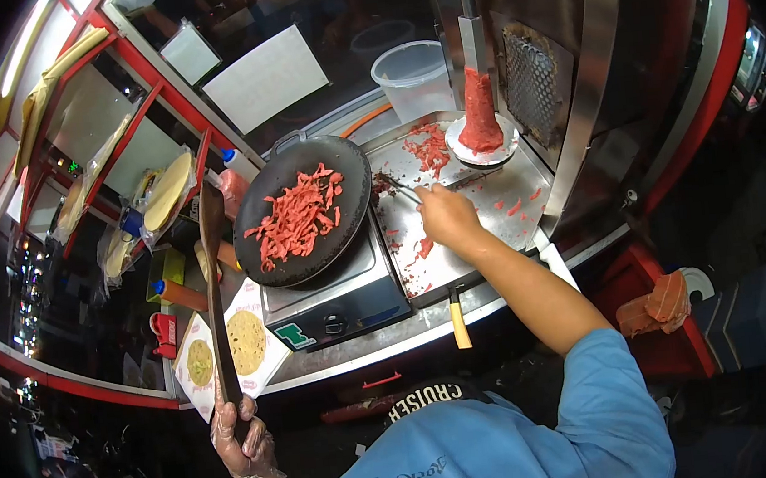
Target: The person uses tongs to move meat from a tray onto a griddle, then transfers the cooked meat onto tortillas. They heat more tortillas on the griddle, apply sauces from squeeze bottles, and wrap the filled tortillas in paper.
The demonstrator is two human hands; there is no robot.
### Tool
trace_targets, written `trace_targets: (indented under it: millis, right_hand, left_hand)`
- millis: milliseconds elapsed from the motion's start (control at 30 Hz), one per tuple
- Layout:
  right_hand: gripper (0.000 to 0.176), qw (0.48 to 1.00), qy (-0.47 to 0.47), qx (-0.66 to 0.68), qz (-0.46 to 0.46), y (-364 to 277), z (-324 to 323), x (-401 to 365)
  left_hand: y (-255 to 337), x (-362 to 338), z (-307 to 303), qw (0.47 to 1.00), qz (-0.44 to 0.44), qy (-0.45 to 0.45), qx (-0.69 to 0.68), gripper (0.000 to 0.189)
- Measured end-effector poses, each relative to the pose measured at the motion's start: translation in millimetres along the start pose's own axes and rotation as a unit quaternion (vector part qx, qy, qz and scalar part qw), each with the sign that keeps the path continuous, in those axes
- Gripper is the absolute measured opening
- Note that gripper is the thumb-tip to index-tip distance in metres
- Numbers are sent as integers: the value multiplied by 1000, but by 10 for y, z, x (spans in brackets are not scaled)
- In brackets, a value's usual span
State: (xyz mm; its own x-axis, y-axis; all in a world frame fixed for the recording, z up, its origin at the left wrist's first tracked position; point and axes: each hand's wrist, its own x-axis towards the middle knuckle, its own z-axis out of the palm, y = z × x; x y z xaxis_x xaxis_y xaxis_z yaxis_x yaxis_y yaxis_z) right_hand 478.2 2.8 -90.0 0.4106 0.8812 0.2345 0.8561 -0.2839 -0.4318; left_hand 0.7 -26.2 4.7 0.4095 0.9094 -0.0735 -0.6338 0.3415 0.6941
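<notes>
My left hand, in a clear plastic glove, is closed round the lower end of a long dark wooden spatula held upright. My bare right hand grips a thin metal utensil, whose far end touches dark scraps at the left side of the metal tray; its exact kind I cannot tell. Left of it, a black griddle pan on the burner holds a heap of red meat strips. A cone of red meat stands on a spit over a white plate, beside the grill.
Two flatbreads lie on paper at the left, one topped with green. A yellow-handled knife sticks out over the tray's front edge. Sauce bottles, a clear bucket and the upright grill surround the work area.
</notes>
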Motion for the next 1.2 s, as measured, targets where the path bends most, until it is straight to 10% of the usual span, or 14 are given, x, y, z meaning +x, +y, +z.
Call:
trace_targets:
  millis: [333,500,1200]
  right_hand:
    - [29,1000,17,-25,-6,86,158,113]
    - [28,997,57,-14,54,183,53,193]
    - [31,995,68,-35,59,222,-4,216]
  left_hand:
    - [-41,-29,66,1000,-6,-4,-7,36]
    - [-37,-44,70,1000,-3,13,26,66]
    - [-11,-66,-7,1000,-5,-16,3,43]
